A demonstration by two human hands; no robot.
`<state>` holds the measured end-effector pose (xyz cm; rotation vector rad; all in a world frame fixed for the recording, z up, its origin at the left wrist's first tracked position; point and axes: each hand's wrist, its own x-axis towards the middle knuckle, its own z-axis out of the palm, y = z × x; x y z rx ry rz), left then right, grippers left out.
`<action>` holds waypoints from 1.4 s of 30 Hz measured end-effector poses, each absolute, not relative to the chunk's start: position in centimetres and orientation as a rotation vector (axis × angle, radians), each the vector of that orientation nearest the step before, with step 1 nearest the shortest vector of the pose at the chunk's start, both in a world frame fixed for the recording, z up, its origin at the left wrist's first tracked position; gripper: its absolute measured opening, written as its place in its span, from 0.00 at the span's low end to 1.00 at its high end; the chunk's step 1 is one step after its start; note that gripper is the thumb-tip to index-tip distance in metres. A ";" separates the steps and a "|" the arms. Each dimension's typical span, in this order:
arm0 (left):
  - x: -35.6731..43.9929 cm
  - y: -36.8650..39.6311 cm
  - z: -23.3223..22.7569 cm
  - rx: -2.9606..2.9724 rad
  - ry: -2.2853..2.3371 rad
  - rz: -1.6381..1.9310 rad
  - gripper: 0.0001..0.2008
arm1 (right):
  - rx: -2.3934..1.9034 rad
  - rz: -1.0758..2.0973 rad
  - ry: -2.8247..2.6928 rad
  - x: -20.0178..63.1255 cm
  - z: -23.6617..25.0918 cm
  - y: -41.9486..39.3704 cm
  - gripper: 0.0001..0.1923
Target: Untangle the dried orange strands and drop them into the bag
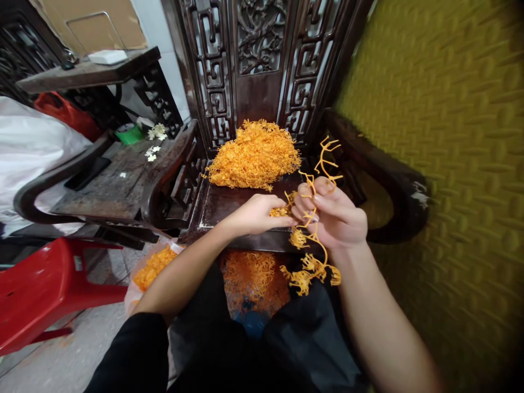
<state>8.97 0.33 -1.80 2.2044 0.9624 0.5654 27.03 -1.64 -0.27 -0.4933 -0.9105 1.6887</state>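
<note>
An orange branchy stalk (314, 229) is held in both hands over a dark wooden chair.

The stalk is clenched in the grip of the right hand (338, 215), with its forked top sticking up above the fingers and its frilly end hanging down below. A small orange tuft (280, 211) is pinched by the left hand (256, 214) right beside it. Just behind, a big orange heap (254, 155) is piled on the chair seat (223, 204). More orange strands (249, 273) are seen below the seat. A red stool (45, 289) is seen well apart on the left.
</note>
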 end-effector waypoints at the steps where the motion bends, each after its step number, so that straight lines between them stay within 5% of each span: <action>1: 8.9 0.3 -1.9 2.291 0.957 0.502 0.16 | -0.480 1.693 -0.905 27.1 -0.2 -1.6 0.18; 6: 7.6 0.5 -1.6 2.617 1.275 0.319 0.20 | -0.606 1.505 -0.914 27.9 -0.8 -1.0 0.17; 13: 6.3 0.4 -0.3 2.676 1.397 0.616 0.23 | -1.128 0.935 -1.282 27.4 -2.6 -0.8 0.15; 20: 7.0 0.1 -0.8 2.561 1.161 0.775 0.20 | -0.960 1.045 -1.104 25.8 -2.1 -1.6 0.20; 31: 7.7 -0.4 0.1 2.713 1.417 0.325 0.22 | -0.947 1.101 -0.996 24.9 -3.2 -1.1 0.25; 42: 9.9 -2.2 -0.1 2.146 1.332 0.688 0.19 | -1.032 0.633 -0.825 27.4 -5.3 3.8 0.17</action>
